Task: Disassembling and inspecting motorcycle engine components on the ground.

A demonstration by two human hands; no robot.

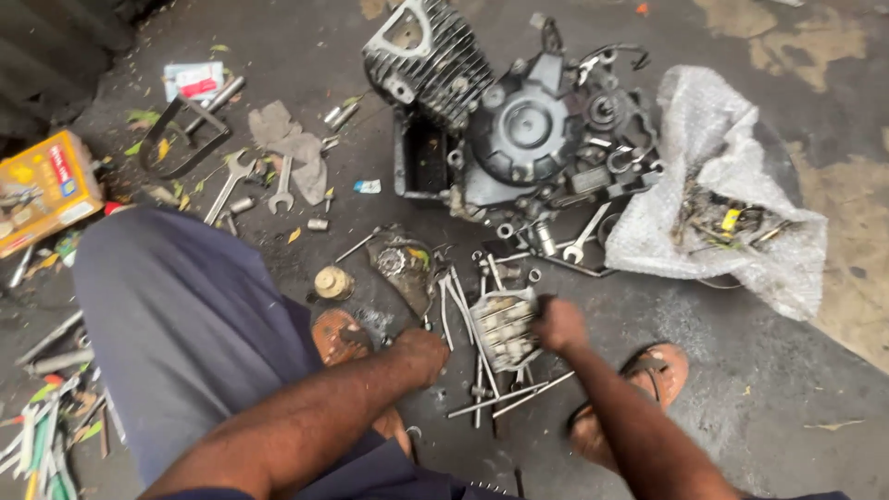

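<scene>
Gripping metal part, right hand; yellow box far left.

The floor is dark, stained concrete with paler patches toward the upper right. A finned motorcycle engine sits on it near the top middle. Just to its right lies a crumpled white plastic bag with small parts and wires inside. Below the engine, a small metal part with rows of pieces rests among long bolts and rods. Wrenches and a grey rag lie at the upper left, near a yellow cardboard box. More tools are scattered along the left edge.
</scene>
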